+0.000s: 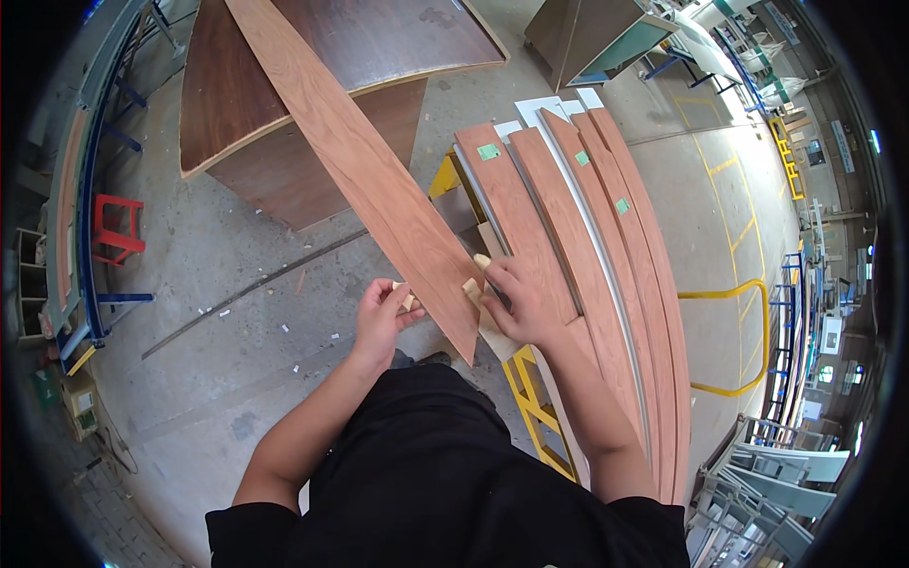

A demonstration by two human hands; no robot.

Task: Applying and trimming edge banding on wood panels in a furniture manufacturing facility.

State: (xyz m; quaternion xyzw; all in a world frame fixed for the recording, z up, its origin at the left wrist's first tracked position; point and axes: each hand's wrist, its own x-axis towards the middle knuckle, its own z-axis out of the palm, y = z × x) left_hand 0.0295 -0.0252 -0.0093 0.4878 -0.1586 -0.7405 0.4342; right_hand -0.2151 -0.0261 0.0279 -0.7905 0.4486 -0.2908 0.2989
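Plank (369, 166), red-brn, grained, w/ angled end

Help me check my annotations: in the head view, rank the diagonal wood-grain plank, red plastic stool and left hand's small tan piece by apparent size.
1. Diagonal wood-grain plank
2. Red plastic stool
3. Small tan piece in the left hand

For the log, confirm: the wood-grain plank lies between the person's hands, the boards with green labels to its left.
Wrong side: the head view shows the boards with green labels to the right of the plank, which does lie between left hand and right hand.
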